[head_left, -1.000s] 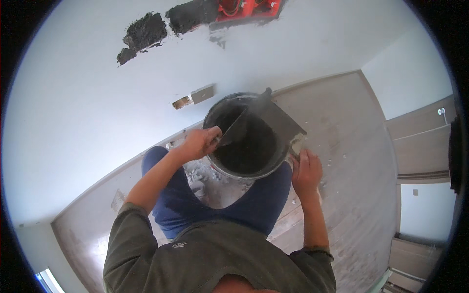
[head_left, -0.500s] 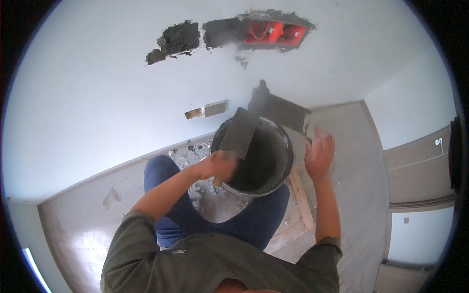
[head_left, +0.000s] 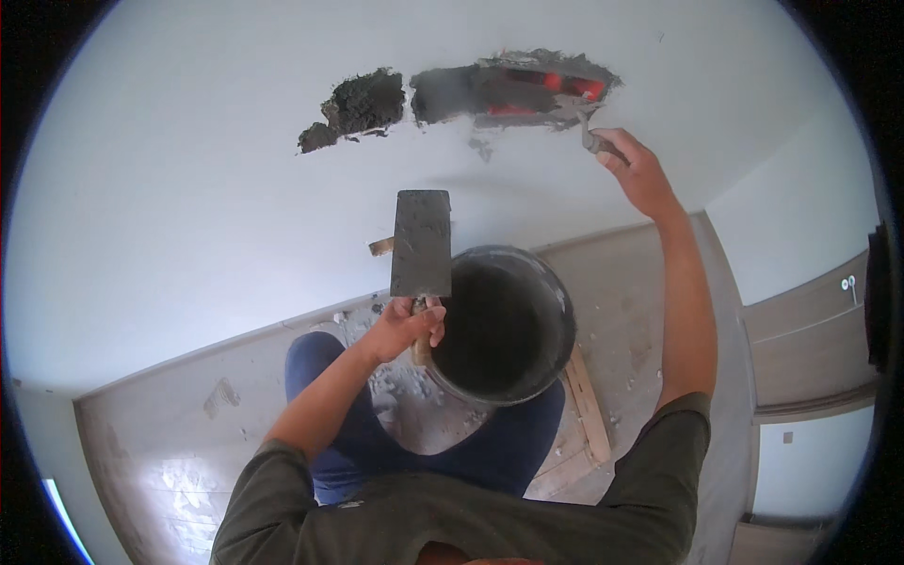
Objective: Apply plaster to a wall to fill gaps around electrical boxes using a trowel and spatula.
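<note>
My left hand (head_left: pixel 400 331) is closed round the wooden handle of a rectangular plasterer's trowel (head_left: pixel 421 243). Its grey-smeared blade points up toward the wall, beside the bucket. At the wall, my right hand (head_left: pixel 642 177) grips a second trowel (head_left: pixel 595 141) by its handle. That trowel's long blade, blurred, lies across the recess with red electrical boxes (head_left: pixel 591 89), covering much of the red. Dark wet mortar (head_left: pixel 367 102) fills the hole to the left of it. Below my hands stands a round black bucket (head_left: pixel 568 325), dark inside.
The white wall (head_left: pixel 235 188) rises in front of me. A small brown socket opening (head_left: pixel 380 247) is partly behind the left trowel. Rubble (head_left: pixel 400 391) lies between my knees, and a wooden strip (head_left: pixel 589 414) is on the floor right of the bucket.
My right hand has risen from beside the bucket to the wall, bringing its trowel over the red boxes. The left trowel has moved left, off the bucket's mouth, and now stands more upright.
</note>
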Demonstrator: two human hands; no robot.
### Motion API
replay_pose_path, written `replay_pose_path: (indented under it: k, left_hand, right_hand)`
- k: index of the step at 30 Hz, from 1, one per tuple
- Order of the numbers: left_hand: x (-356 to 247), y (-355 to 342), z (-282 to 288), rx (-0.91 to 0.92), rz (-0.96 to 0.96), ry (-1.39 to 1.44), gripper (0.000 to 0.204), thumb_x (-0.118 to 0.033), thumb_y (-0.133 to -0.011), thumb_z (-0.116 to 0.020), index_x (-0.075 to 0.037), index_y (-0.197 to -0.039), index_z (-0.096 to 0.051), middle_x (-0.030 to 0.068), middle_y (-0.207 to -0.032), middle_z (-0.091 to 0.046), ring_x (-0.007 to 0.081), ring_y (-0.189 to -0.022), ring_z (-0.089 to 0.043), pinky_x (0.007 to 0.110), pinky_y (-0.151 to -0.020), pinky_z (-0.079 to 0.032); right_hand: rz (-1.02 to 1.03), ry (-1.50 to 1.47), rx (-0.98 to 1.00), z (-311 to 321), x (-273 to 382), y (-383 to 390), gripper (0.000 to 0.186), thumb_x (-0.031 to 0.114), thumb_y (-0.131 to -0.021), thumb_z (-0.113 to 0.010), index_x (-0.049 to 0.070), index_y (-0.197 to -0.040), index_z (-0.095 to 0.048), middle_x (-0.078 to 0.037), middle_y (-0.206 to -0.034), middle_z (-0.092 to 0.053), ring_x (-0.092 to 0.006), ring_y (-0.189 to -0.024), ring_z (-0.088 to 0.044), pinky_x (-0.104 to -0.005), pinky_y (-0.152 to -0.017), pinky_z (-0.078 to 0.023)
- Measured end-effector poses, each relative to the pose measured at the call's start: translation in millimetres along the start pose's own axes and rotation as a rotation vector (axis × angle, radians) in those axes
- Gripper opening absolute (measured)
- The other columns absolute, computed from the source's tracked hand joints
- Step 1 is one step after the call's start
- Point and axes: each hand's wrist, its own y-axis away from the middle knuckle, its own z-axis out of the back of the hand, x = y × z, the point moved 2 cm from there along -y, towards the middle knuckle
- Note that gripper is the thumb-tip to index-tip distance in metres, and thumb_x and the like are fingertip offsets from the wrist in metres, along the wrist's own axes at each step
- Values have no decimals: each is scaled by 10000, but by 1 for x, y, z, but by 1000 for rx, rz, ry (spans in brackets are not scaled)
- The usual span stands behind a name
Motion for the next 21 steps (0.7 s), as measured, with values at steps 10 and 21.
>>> replay_pose_path:
  k: [10, 21]
  left_hand:
    - [-11, -14, -15, 9, -212, -122, 271, -318, -1022, -476, -49, -1030, -515, 42, -849, -567, 140, -719, -569, 296, -635, -477]
    - [5, -109, -70, -196, -411, -31, 229, -228, -1010, -501, -11, -965, -556, 36, -824, -581, 127, -738, -552, 284, -697, -466]
  right_hand:
    - [-114, -60, 113, 26, -9, -17, 356, 254, -951, -587, 10, -1207, -621, -131, -1028, -673, -217, -915, -596, -319, -871, -466]
    - [-201, 159, 97, 47, 52, -2, 325, 256, -933, -602, 18, -1151, -640, -158, -903, -668, -254, -807, -592, -335, -790, -476]
